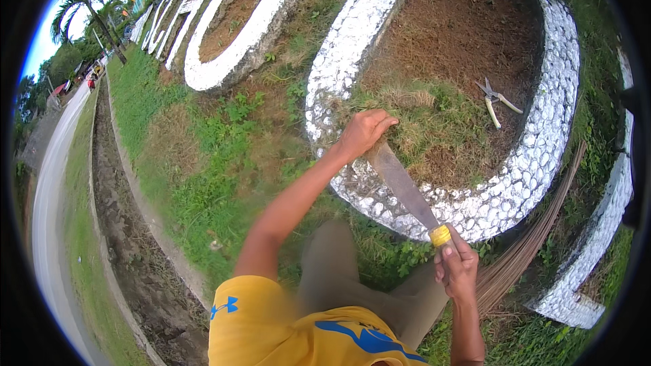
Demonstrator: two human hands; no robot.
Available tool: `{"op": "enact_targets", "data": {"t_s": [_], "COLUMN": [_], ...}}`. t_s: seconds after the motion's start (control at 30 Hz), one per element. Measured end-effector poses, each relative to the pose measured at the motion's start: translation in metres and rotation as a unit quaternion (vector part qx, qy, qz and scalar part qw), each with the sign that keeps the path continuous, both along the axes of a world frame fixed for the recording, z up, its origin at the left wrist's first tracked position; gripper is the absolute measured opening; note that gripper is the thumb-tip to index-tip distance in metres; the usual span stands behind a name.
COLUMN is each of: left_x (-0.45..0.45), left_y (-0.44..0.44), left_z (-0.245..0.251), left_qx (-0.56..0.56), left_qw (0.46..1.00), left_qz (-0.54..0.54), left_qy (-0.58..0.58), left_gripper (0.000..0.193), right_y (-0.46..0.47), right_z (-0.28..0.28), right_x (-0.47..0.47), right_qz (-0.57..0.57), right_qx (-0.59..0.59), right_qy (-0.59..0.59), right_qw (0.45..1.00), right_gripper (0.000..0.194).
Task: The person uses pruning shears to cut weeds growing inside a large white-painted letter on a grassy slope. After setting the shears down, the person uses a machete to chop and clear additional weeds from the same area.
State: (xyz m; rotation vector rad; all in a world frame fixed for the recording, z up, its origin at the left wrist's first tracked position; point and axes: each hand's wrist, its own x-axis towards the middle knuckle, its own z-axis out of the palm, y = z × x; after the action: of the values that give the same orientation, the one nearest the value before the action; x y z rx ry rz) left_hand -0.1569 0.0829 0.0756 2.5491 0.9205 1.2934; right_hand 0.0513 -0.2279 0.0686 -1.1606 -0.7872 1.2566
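Observation:
My right hand [456, 266] grips the handle of a machete [407, 185], which has yellow binding where handle meets blade. Its broad, dull blade lies across the white-painted stone border [457, 208], pointing up and left. Close to the blade's tip is my left hand [367, 129], fingers curled at the grass clump [432, 112] inside the border's lower end; whether it holds grass cannot be told. Pruning shears [494, 101] with pale handles lie spread on the brown soil [457, 25] at the right inside the border.
A stick broom [539, 234] lies right of my legs, beside another white stone border [605, 223]. More white letter-shaped borders [254, 56] stand up the slope at upper left. Green weeds [203, 188], a concrete-edged ditch [127, 244] and a road [56, 203] lie left.

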Motion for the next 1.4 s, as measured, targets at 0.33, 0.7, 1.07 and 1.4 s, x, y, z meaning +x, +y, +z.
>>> {"op": "enact_targets", "data": {"t_s": [0.33,0.7,1.07,1.4], "left_x": [0.04,0.157,0.109,0.093], "left_y": [0.014,-0.044,0.002,-0.034], "left_z": [-0.011,-0.097,-0.072,-0.063], "left_qx": [0.085,0.143,0.204,0.077], "left_qw": [0.978,0.961,0.972,0.99], "left_qz": [0.096,-0.184,-0.036,-0.057], "left_qy": [0.167,0.149,0.112,0.107], "left_gripper": [0.041,0.034,0.021,0.042], "right_y": [0.001,-0.029,-0.045,-0.007], "right_z": [0.022,0.024,0.01,-0.022], "right_x": [0.011,0.06,0.071,0.062], "right_qz": [-0.117,-0.215,-0.199,-0.147], "right_qx": [0.065,0.046,0.035,-0.025], "right_qy": [-0.095,-0.148,-0.099,0.06], "right_qw": [0.986,0.964,0.974,0.987], "right_gripper": [0.056,0.054,0.053,0.06]}}
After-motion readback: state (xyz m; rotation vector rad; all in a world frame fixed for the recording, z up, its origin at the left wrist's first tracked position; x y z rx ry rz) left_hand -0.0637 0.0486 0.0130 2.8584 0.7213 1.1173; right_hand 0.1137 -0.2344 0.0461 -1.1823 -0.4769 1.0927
